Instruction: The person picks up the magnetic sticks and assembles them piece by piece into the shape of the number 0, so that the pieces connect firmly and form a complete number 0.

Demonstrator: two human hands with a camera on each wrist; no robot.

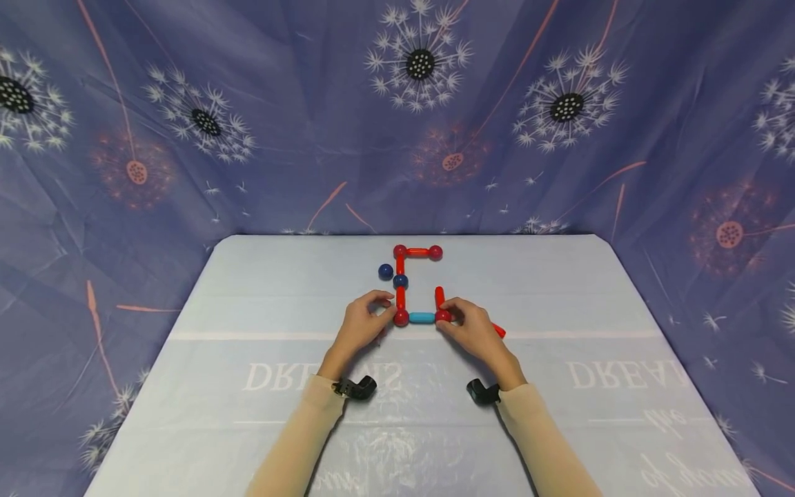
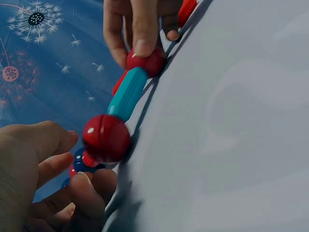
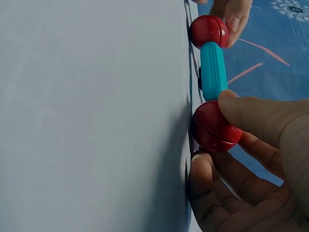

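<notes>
A row of magnetic building sticks and balls lies on the table. My right hand [image 1: 470,326] pinches the red ball [image 3: 216,126] at the lower right corner, thumb on top and fingers beside it. A light-blue stick [image 1: 422,317] joins that ball to another red ball [image 1: 401,317] at the lower left. My left hand [image 1: 363,322] is beside this left ball, its thumb and fingers spread apart with nothing held between them. Red sticks run up from both corner balls; the left one [image 1: 400,298] meets a dark blue ball [image 1: 400,281].
Further back, a red stick [image 1: 400,265] leads to a red ball [image 1: 400,252], and another red stick [image 1: 417,252] to a red ball [image 1: 436,252]. A loose dark blue ball [image 1: 386,272] sits left of them. A red stick [image 1: 499,330] lies by my right wrist.
</notes>
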